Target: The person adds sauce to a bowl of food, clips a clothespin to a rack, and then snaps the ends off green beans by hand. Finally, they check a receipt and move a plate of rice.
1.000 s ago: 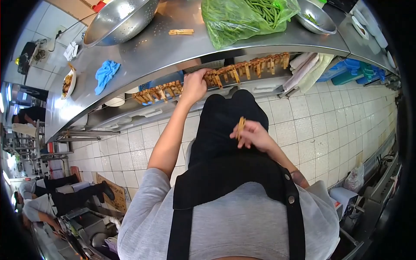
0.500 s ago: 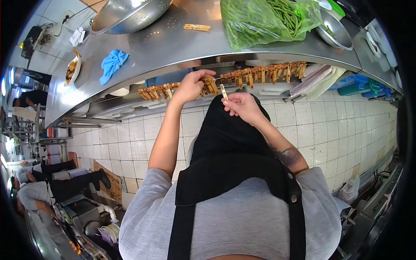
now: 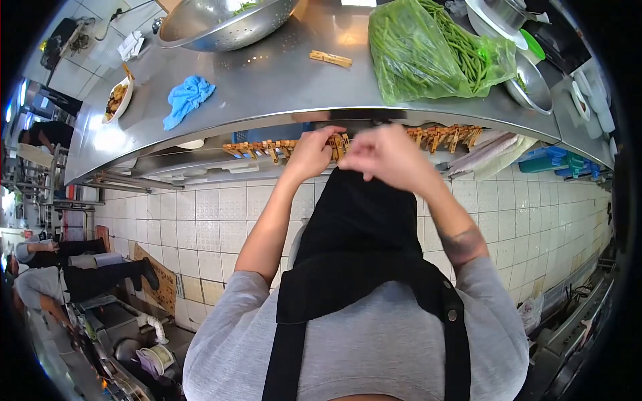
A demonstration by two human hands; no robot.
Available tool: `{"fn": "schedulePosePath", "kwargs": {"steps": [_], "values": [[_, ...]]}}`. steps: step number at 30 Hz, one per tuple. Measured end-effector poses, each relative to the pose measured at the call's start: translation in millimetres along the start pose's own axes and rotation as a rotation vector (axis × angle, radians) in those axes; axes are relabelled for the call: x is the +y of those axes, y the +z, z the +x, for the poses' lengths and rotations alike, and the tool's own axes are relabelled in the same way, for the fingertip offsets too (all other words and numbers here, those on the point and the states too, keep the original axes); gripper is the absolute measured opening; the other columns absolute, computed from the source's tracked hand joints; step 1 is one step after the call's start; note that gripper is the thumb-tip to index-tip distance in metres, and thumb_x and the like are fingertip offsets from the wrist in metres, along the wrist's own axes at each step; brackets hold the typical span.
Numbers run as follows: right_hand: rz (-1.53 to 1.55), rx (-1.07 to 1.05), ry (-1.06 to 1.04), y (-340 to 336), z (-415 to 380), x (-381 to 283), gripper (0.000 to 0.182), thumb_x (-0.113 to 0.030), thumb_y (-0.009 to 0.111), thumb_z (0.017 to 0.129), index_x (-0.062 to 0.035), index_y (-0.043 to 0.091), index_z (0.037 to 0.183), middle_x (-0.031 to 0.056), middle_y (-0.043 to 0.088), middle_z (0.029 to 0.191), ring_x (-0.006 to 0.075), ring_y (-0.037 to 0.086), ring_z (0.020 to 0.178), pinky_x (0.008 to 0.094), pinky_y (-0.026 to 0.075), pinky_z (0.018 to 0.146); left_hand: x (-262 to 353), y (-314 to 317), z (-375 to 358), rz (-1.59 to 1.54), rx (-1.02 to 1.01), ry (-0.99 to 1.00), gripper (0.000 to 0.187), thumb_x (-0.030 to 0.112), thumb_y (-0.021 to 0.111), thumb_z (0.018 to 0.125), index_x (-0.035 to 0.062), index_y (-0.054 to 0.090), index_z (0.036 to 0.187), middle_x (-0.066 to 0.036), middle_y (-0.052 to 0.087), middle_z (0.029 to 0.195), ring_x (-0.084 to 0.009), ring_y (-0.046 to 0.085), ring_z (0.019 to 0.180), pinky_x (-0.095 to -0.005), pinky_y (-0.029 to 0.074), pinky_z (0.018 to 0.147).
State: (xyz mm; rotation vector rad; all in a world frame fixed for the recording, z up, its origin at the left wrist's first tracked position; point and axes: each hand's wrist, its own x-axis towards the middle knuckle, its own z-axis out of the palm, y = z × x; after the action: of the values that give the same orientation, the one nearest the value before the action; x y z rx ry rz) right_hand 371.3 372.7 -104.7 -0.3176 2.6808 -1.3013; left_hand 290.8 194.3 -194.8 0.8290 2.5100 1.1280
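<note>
A row of wooden clothespins hangs along a rod beneath the front edge of the steel counter. My left hand is closed over a bunch of them near the middle of the row, fingers curled round the pins. Just to its right, my right hand is raised in front of the row and smeared by motion. Its fingers look bent inward, and whether a pin is between them does not show. On the counter top lie more wooden clothespins, apart from both hands.
The steel counter carries a colander, a blue cloth, a dish of food, a green bag of long beans and a metal bowl. Towels hang below. Other people are at the far left.
My right hand, which held a single clothespin below the row, has risen and turned toward the row; that pin is no longer visible. My left hand stays at the pins. The view has shifted slightly.
</note>
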Motion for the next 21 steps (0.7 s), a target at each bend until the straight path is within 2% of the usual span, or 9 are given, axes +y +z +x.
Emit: {"fn": "schedulePosePath", "kwargs": {"steps": [1, 3, 5, 7, 9, 11, 15, 19, 21], "values": [[0.136, -0.010, -0.025, -11.6, 7.9, -16.6, 0.023, -0.021, 0.068, 0.081, 0.0020, 0.065, 0.078, 0.0104, 0.062, 0.068, 0.0155, 0.062, 0.058, 0.0275, 0.046, 0.051, 1.7, 0.3, 0.3, 0.031, -0.025, -0.016, 0.047, -0.006, 0.040, 0.070, 0.0028, 0.059, 0.112, -0.019, 0.064, 0.100, -0.0352, 0.061, 0.098, -0.0383, 0.046, 0.087], [-0.234, 0.390, -0.423, -26.1, 39.0, -29.7, 0.019, -0.019, 0.069, 0.078, -0.0002, 0.066, 0.078, 0.0128, 0.061, 0.067, 0.0235, 0.065, 0.068, 0.0324, 0.049, 0.057, 0.7, 2.4, 0.5, 0.034, 0.012, 0.038, 0.047, -0.006, 0.040, 0.069, 0.0026, 0.059, 0.112, -0.019, 0.064, 0.101, -0.0355, 0.060, 0.099, -0.0389, 0.046, 0.088], [-0.507, 0.691, -0.523, -26.2, 84.3, -20.4, 0.019, -0.015, 0.067, 0.076, 0.0017, 0.065, 0.083, 0.0161, 0.062, 0.077, 0.0285, 0.065, 0.076, 0.0383, 0.052, 0.064, -2.0, 5.0, -2.6, 0.047, 0.083, 0.134, 0.046, -0.006, 0.041, 0.068, 0.0023, 0.059, 0.110, -0.020, 0.064, 0.101, -0.0362, 0.060, 0.099, -0.0401, 0.046, 0.088], [-0.692, 0.684, -0.265, -19.2, 119.0, -4.7, 0.021, -0.013, 0.063, 0.079, 0.0042, 0.061, 0.090, 0.0202, 0.061, 0.090, 0.0339, 0.064, 0.075, 0.0430, 0.053, 0.068, -4.2, 5.1, -8.3, 0.034, 0.094, 0.136, 0.046, -0.006, 0.042, 0.068, 0.0022, 0.059, 0.110, -0.020, 0.064, 0.101, -0.0363, 0.060, 0.099, -0.0402, 0.046, 0.088], [-0.810, 0.321, -0.161, -21.4, 120.3, -11.1, 0.022, -0.012, 0.060, 0.080, 0.0053, 0.058, 0.094, 0.0228, 0.058, 0.097, 0.0369, 0.062, 0.075, 0.0441, 0.053, 0.069, -3.9, 8.2, -5.8, 0.002, 0.097, 0.170, 0.046, -0.005, 0.042, 0.067, 0.0021, 0.059, 0.109, -0.021, 0.064, 0.100, -0.0363, 0.060, 0.099, -0.0403, 0.046, 0.089], [-0.753, 0.451, -0.289, -2.6, 109.9, 2.5, 0.018, -0.011, 0.057, 0.082, 0.0026, 0.059, 0.094, 0.0205, 0.058, 0.092, 0.0357, 0.062, 0.078, 0.0429, 0.052, 0.071, -5.9, 12.7, -6.2, 0.019, 0.119, 0.182, 0.044, -0.005, 0.044, 0.067, 0.0007, 0.059, 0.108, -0.021, 0.063, 0.099, -0.0366, 0.060, 0.097, -0.0394, 0.046, 0.088], [0.003, 0.459, -0.532, -1.6, 10.9, 1.0, 0.015, -0.005, 0.053, 0.087, -0.0002, 0.059, 0.100, 0.0115, 0.058, 0.092, 0.0251, 0.062, 0.086, 0.0335, 0.050, 0.073, -30.4, 23.5, 1.1, 0.101, 0.119, 0.127, 0.039, -0.004, 0.046, 0.066, 0.0011, 0.062, 0.102, -0.021, 0.063, 0.094, -0.0377, 0.061, 0.085, -0.0425, 0.047, 0.078], [0.819, 0.720, -0.234, 16.3, -81.2, 81.5, 0.021, -0.007, 0.052, 0.093, -0.0012, 0.054, 0.112, 0.0097, 0.063, 0.103, 0.0129, 0.061, 0.088, 0.0276, 0.050, 0.071, -7.9, 22.4, 3.7, -0.041, 0.146, 0.103, 0.040, -0.004, 0.045, 0.067, 0.0019, 0.063, 0.104, -0.020, 0.064, 0.088, -0.0318, 0.062, 0.074, -0.0379, 0.048, 0.071], [0.629, 0.847, 0.135, -7.2, -123.1, 134.7, 0.025, -0.008, 0.051, 0.093, 0.0000, 0.051, 0.117, 0.0075, 0.066, 0.093, 0.0117, 0.062, 0.080, 0.0247, 0.049, 0.069, -9.6, 22.8, 6.4, 0.022, 0.195, 0.058, 0.040, -0.003, 0.045, 0.069, 0.0033, 0.063, 0.104, -0.017, 0.064, 0.081, -0.0265, 0.061, 0.068, -0.0340, 0.048, 0.067]]}}
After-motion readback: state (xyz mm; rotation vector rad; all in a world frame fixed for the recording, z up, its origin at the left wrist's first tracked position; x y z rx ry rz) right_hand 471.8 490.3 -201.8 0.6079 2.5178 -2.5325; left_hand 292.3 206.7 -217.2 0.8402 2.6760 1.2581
